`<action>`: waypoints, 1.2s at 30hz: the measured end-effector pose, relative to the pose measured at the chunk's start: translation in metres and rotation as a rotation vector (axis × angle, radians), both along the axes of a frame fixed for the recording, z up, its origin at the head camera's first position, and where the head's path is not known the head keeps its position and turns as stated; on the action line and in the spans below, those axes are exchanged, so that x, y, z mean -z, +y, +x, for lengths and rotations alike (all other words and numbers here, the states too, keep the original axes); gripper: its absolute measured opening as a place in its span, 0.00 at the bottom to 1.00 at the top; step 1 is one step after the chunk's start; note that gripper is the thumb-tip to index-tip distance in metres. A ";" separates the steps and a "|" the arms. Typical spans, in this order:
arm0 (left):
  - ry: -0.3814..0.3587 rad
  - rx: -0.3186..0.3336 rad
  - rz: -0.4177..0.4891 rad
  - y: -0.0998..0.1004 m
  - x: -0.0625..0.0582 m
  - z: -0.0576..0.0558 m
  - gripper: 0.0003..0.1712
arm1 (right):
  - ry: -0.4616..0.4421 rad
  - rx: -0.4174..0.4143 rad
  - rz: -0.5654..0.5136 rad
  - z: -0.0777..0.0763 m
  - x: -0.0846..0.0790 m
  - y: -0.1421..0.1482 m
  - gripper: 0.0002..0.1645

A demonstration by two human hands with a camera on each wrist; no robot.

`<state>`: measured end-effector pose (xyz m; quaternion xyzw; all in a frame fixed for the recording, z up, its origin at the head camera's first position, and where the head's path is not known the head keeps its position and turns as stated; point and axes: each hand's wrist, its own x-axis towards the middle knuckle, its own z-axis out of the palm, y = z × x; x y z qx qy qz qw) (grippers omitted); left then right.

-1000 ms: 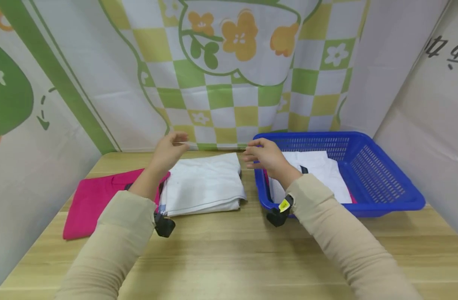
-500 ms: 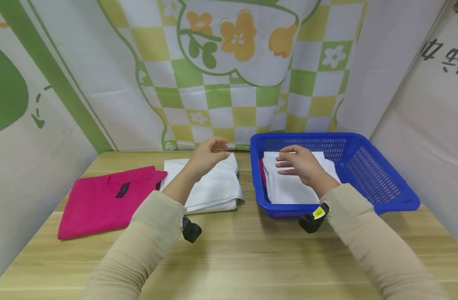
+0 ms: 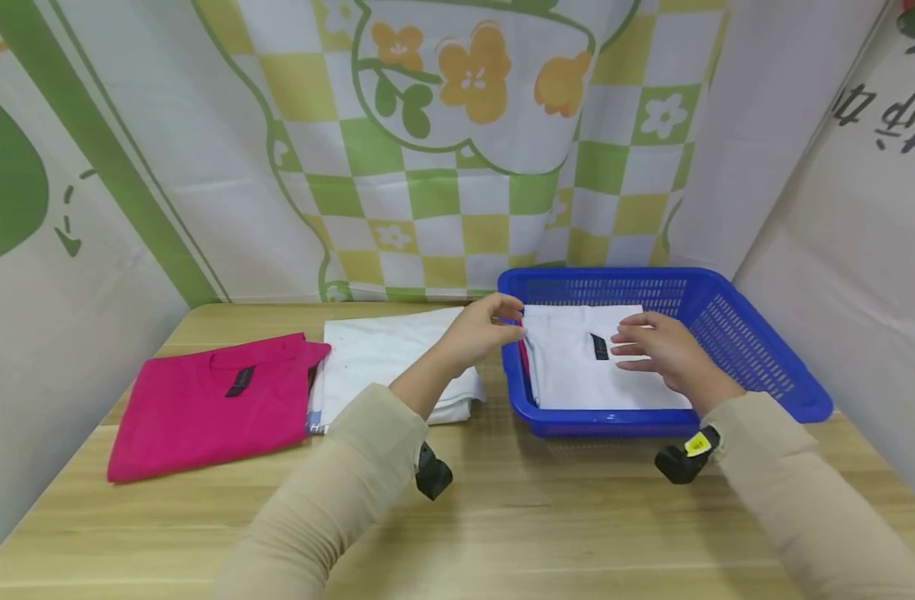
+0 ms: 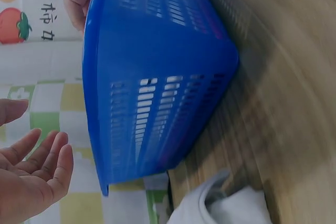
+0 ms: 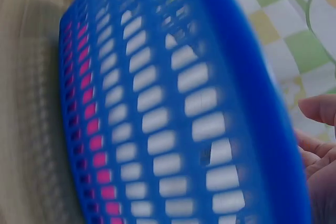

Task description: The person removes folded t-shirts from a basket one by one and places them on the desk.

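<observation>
- Two hands reach over the scene with nothing in their grasp: the left hand (image 3: 474, 335), thumb spread from softly bent fingers, by the basket's left rim; the right hand (image 3: 663, 354), fingers loosely bent and parted, above the basket.
- Inside the blue basket (image 3: 607, 423), a folded white shirt (image 3: 566, 362) fills the left part, and its near edge runs along the near wall.
- Wooden tabletop (image 3: 517, 517) shows in a narrow strip between the basket and the folded white cloth (image 3: 367, 354), and broadly along the near side.
- At far left, a flat pink shirt (image 3: 202, 417) with a dark label (image 3: 239, 381) meets the cloth's left edge.
- Stiff plastic, slotted walls; soft, creased fabric.
- Left wrist view: a gap separates hand and rim.
- Right wrist view: through the slots, pink fabric (image 5: 100, 159) shows below white.
</observation>
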<state>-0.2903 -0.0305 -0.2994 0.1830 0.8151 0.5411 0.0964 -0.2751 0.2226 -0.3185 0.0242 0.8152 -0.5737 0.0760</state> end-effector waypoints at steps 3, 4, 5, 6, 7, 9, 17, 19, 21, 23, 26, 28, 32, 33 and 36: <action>0.003 0.029 -0.013 0.012 0.000 0.002 0.22 | 0.008 0.006 0.010 0.003 0.005 0.014 0.29; 0.002 0.038 -0.018 0.015 0.000 0.003 0.23 | 0.012 0.008 0.010 0.003 0.006 0.018 0.29; 0.001 0.045 -0.026 0.018 0.001 0.003 0.23 | 0.013 0.008 0.009 0.004 0.008 0.022 0.29; 0.006 0.053 -0.040 0.022 0.001 0.004 0.23 | 0.013 0.011 0.010 0.005 0.009 0.027 0.29; 0.014 0.059 -0.056 0.025 0.001 0.004 0.23 | 0.011 0.013 0.014 0.005 0.010 0.030 0.29; 0.025 0.066 -0.081 0.031 0.001 0.005 0.24 | 0.008 0.016 0.026 0.007 0.011 0.038 0.29; -0.101 0.042 -0.098 0.053 0.005 0.008 0.25 | -0.010 0.006 0.055 0.005 0.017 0.058 0.26; -0.163 0.033 -0.073 0.058 0.007 0.008 0.26 | -0.021 0.005 0.070 0.005 0.018 0.061 0.25; -0.232 0.018 -0.041 0.063 0.010 0.008 0.27 | -0.030 0.004 0.086 0.004 0.020 0.064 0.24; -0.292 -0.011 -0.019 0.068 0.013 0.007 0.28 | -0.042 0.000 0.113 0.003 0.020 0.065 0.24; -0.332 -0.080 -0.051 0.077 0.023 0.001 0.31 | -0.070 -0.008 0.139 0.003 0.021 0.067 0.24; -0.297 -0.111 -0.096 0.083 0.038 -0.009 0.34 | -0.099 -0.013 0.173 0.002 0.020 0.068 0.25; -0.241 -0.163 -0.172 0.091 0.049 -0.015 0.41 | -0.166 -0.022 0.233 0.001 0.018 0.071 0.25; -0.237 -0.178 -0.179 0.092 0.049 -0.014 0.42 | -0.186 -0.029 0.246 0.001 0.018 0.072 0.25; -0.275 -0.246 -0.175 0.094 0.037 -0.002 0.43 | -0.252 -0.058 0.273 0.000 0.020 0.075 0.26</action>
